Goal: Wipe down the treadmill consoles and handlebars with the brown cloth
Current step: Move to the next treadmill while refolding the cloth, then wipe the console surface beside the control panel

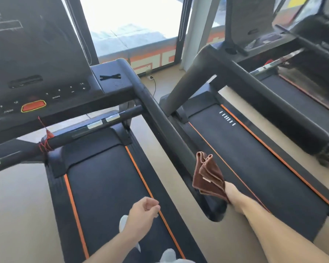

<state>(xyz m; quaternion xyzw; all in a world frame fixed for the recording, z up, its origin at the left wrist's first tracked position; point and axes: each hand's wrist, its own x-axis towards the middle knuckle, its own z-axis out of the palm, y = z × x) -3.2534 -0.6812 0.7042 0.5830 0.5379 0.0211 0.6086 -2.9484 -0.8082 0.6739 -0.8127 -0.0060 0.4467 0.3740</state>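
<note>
Head view is showing two treadmills side by side on a beige floor before bright windows. Right hand is gripping the brown cloth beside the near handlebar; left hand is hanging loosely curled, holding nothing.

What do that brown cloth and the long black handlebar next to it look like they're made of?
Brown cloth: soft woven fabric, probably terry towel; it folds limply and looks matte and fuzzy, with a small sewn label. Handlebar: a rigid bar with a matte black covering, perhaps rubber or foam over metal; it shows only dull highlights. Its core cannot be seen.
</note>
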